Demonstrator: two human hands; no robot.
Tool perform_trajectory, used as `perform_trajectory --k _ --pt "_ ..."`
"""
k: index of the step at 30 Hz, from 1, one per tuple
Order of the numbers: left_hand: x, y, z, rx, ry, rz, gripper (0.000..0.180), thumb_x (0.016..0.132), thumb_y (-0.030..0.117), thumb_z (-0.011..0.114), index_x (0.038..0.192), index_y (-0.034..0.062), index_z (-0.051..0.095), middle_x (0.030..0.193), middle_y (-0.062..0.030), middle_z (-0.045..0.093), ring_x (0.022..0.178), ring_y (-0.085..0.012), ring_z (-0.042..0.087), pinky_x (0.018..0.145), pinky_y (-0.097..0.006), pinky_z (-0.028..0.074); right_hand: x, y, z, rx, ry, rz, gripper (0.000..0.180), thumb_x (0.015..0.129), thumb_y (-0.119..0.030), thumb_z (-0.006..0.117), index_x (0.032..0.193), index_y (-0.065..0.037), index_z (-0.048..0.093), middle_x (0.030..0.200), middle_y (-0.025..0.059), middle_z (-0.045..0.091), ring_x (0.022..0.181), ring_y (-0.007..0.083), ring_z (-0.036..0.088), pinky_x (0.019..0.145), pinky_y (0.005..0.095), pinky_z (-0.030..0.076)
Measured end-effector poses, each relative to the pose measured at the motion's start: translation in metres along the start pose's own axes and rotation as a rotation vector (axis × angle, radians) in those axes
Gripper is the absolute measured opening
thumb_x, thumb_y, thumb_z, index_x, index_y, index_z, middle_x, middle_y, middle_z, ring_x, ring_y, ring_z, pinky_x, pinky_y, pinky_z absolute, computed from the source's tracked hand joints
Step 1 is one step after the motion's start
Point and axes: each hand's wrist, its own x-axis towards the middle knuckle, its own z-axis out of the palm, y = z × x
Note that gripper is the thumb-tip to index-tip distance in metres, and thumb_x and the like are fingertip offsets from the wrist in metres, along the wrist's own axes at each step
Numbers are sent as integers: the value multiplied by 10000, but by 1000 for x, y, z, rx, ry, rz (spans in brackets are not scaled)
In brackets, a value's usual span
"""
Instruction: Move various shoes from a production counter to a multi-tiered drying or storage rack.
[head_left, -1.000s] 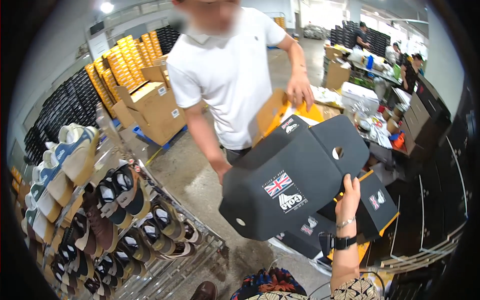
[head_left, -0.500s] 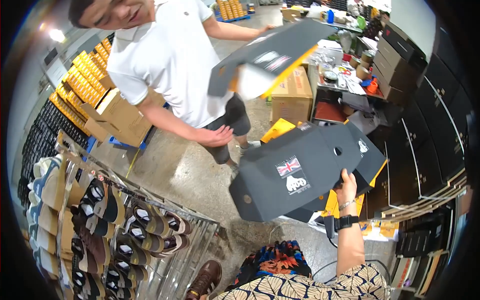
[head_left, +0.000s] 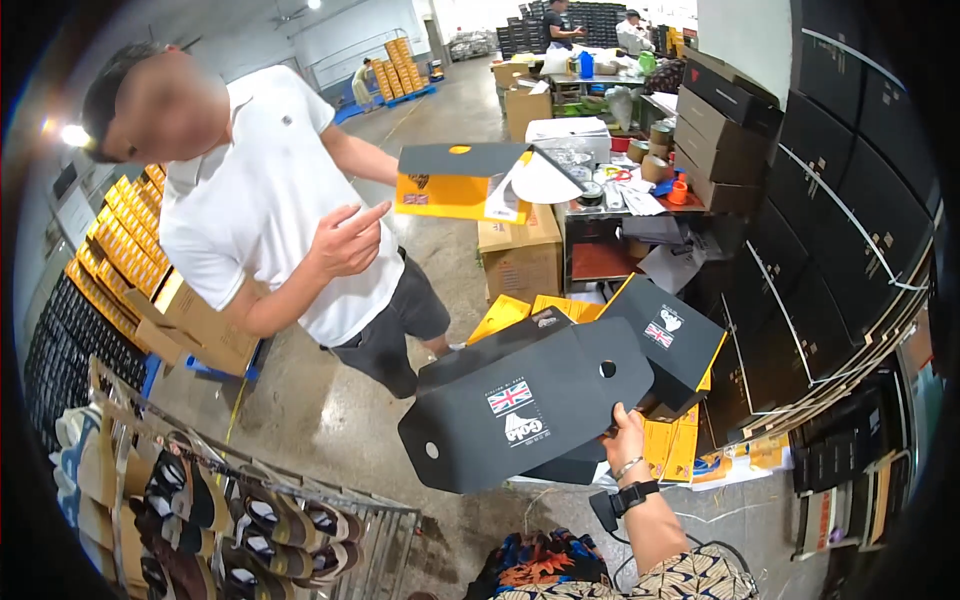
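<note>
My right hand [head_left: 626,440] grips the near right edge of a flat black cardboard shoebox blank [head_left: 470,430], its thumb on the top face and its other fingers hidden underneath. The blank has a flag print, white lettering and a round hole near each end. My left hand is out of view. Across from me, a person in a white polo shirt [head_left: 270,180] holds a partly folded black and yellow box piece [head_left: 455,195] with one hand. The other hand of that person [head_left: 348,240] points toward it.
Behind my blank lie a black shoebox [head_left: 665,325] and yellow box pieces [head_left: 672,445]. A metal rack of shoes [head_left: 285,540] stands at the lower left. Tall black box stacks [head_left: 830,280] line the right. A brown carton [head_left: 520,262] sits beside a cluttered table [head_left: 600,235].
The other person's box piece has turned from its black face to its yellow side, and their free hand has risen to point. My blank has shifted left and down in the picture as the view moved.
</note>
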Motion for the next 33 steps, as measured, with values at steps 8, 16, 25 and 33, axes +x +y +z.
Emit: perform_trajectory --k 8,16,25,33 --pt "-29 19 -7 33 97 -36 502 643 242 663 1043 -44 565 955 -176 607 888 -264 550 807 -330 411 45 -108 1 195 68 -282 221 838 -246 584 972 -97 489 1010 56 518 869 221 524 722 478 470" --pt "-57 11 -15 94 178 -97 491 638 202 658 1049 -47 559 940 -167 610 870 -244 550 795 -320 414 109 -196 -73 -49 359 -374 363 834 -334 555 1112 -120 461 1160 60 477 1055 275 441 802 536 373" --pt "-55 11 -4 -123 150 -105 507 661 108 645 1130 -14 496 915 -163 592 817 -265 539 748 -360 432 145 -163 -141 18 388 -46 539 834 -435 520 1267 -163 349 1330 124 333 1169 392 354 911 574 248" --pt "-34 -12 0 -143 116 -78 468 648 9 619 1099 -28 501 868 -122 579 736 -189 526 626 -310 438 104 -156 -116 -360 528 6 850 725 -575 560 1361 -115 233 1398 154 246 1220 381 314 929 544 221"
